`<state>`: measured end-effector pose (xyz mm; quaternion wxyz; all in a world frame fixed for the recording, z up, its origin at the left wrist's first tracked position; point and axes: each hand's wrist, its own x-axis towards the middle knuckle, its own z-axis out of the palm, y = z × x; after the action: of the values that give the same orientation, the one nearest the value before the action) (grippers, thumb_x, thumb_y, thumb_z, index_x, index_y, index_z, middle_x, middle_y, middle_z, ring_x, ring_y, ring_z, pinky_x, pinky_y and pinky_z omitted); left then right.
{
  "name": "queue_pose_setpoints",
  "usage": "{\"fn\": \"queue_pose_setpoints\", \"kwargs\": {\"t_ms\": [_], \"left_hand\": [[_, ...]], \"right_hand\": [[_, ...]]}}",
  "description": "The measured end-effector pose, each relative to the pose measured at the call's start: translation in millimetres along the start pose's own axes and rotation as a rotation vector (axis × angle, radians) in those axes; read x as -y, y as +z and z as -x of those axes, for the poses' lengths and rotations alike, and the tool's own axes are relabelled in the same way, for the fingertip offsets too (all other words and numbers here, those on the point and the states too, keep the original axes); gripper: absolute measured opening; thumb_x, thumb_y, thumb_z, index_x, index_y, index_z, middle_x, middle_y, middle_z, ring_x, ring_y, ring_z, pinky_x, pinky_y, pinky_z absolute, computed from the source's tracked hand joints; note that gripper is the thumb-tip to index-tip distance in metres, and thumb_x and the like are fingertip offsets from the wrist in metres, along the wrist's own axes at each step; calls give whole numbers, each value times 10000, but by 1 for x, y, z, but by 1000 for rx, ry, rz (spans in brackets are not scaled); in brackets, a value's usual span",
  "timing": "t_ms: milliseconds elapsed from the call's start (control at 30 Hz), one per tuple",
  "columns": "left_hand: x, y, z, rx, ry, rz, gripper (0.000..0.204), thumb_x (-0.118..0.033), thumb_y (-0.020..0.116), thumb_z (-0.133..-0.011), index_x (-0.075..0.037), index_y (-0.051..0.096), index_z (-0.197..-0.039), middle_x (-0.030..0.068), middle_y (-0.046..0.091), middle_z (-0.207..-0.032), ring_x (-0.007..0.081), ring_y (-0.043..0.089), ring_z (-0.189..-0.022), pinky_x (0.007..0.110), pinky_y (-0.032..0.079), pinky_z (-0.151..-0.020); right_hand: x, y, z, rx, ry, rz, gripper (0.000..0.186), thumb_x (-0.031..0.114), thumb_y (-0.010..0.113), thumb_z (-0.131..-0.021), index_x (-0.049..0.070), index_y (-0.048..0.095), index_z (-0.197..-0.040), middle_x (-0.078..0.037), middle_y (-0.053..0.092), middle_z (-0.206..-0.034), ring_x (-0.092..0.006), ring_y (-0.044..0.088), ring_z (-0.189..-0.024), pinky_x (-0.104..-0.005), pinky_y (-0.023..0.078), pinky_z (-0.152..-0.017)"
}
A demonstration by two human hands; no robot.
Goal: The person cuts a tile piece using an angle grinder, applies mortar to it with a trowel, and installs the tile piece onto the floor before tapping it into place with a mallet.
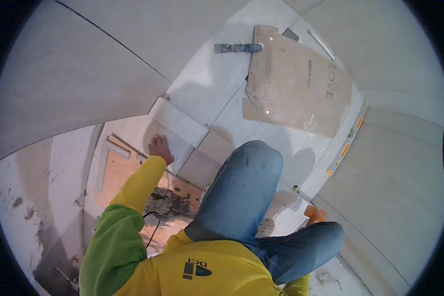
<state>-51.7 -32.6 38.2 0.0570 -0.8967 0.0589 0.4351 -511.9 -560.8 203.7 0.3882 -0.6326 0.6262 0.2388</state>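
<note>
My left hand (161, 149) lies flat on a pale floor tile (176, 144), its fingers stretched forward and slightly apart, holding nothing. Around it are other tile pieces (181, 118), with small clips or spacers (206, 125) showing at some of the joints. Just behind the hand is a patch of rough grey mortar (168, 204) on bare orange-brown floor. My right hand is out of sight; only a bit of its yellow sleeve (298, 285) shows below my bent knee. Near that knee stands an orange pipe-like piece (314, 215), partly hidden.
A cardboard sheet (301, 81) covers part of the tiled floor ahead, with a stained short-handled tool (238, 48) at its edge. Along the right wall rests a spirit level (348, 139). Narrow strips (117, 149) lie left of my hand; a black cable (155, 231) crosses the mortar area.
</note>
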Motion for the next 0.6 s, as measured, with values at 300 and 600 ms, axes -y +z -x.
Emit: {"fn": "queue_pose_setpoints", "kwargs": {"t_ms": [300, 600], "left_hand": [[5, 6, -12, 14, -36, 4, 1005, -391, 701, -722, 18, 181, -1478, 268, 156, -1536, 435, 183, -1419, 518, 212, -1134], [28, 69, -45, -903, 0, -397, 673, -338, 552, -863, -56, 310, -1424, 228, 288, -1475, 413, 302, -1352, 581, 235, -1089]], "right_hand": [[135, -59, 17, 33, -387, -270, 300, 128, 698, -759, 91, 565, -1025, -45, 581, -770, -170, 563, -660, -333, 464, -594], [429, 45, -14, 98, -860, 206, 355, 173, 758, -762, 40, 615, -1058, -7, 583, -774, -126, 569, -744, -286, 463, -666]]}}
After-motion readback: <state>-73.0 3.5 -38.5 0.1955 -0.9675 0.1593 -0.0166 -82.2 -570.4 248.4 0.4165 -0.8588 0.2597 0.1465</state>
